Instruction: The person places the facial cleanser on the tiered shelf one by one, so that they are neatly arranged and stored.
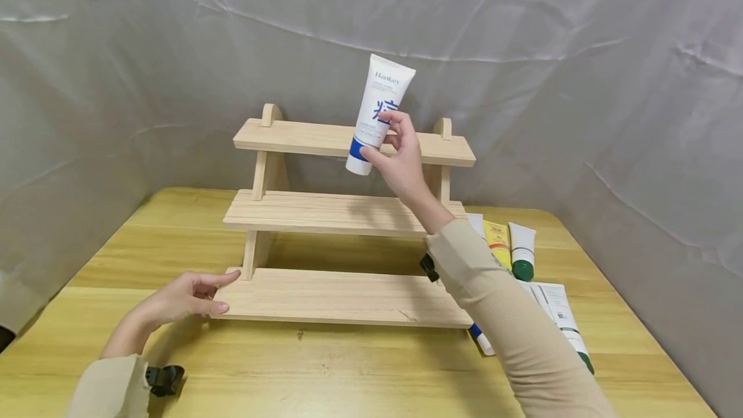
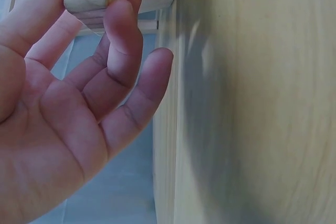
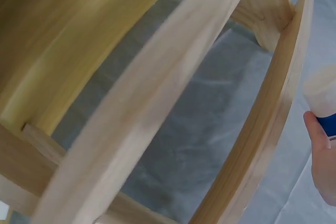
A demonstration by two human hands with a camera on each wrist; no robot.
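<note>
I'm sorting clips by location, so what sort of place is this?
Probably a makeshift filming booth, though that isn't certain: grey cloth hangs behind and to both sides of a wooden table, which bears a three-tier wooden rack.

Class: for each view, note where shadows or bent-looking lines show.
Head: shadows fall across the wooden rack and table; left wrist: a broad, soft-edged shadow lies on the table beside the left hand; right wrist: one shelf bows, likely lens distortion.

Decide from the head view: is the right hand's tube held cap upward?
No, the right hand grips the white tube with its cap lowest.
</note>
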